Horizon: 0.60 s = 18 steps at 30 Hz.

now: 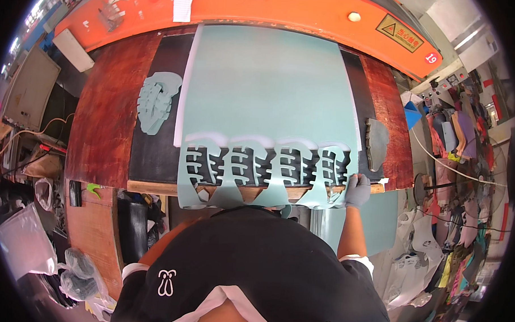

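Observation:
A pale green sheet point(269, 76) lies across the black cutting board point(152, 163). Its near end is a cut-out strip point(273, 194) with several sole-shaped, toothed openings, and the strip droops over the board's wooden front edge point(154, 187). My right hand point(358, 190), in a grey glove, is closed at the strip's right end and appears to pinch its edge. My left forearm point(172, 237) reaches in beside my body, but the left hand is hidden. Left of the sheet lies a small pile of cut green pieces point(156, 103). A grey sole-shaped piece point(377, 145) rests on the right.
An orange machine beam point(240, 13) with a warning label spans the far side. Reddish-brown boards point(106, 110) flank the cutting board. More green sheet point(369, 221) hangs below the right edge. Piled scraps point(425, 235) stand at right, plastic bags point(77, 274) at lower left.

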### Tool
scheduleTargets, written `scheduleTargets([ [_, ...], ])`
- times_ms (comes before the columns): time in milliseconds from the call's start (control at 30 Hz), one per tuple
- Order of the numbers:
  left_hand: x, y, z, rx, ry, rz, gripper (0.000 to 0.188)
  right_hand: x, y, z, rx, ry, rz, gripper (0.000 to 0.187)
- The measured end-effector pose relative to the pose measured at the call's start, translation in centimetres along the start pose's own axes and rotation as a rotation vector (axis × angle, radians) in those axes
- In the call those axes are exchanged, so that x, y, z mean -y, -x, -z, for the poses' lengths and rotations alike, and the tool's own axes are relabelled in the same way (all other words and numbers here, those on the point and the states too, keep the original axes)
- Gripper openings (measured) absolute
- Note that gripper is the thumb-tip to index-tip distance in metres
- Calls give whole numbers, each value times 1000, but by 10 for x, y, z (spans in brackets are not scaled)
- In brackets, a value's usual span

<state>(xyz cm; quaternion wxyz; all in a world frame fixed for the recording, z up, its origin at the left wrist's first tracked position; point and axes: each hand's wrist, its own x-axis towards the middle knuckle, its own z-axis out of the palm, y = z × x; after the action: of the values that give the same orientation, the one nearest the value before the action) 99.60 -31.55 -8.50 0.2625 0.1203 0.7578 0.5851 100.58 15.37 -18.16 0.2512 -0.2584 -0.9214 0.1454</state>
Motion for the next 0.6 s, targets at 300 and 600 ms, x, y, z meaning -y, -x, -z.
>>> scheduleTargets([
  [300, 66, 67, 40, -74, 155, 219, 25, 9, 2, 0, -42, 41, -38, 26],
  [600, 105, 71, 36, -116, 221, 261, 24, 15, 4, 4, -31, 44, -106, 25],
])
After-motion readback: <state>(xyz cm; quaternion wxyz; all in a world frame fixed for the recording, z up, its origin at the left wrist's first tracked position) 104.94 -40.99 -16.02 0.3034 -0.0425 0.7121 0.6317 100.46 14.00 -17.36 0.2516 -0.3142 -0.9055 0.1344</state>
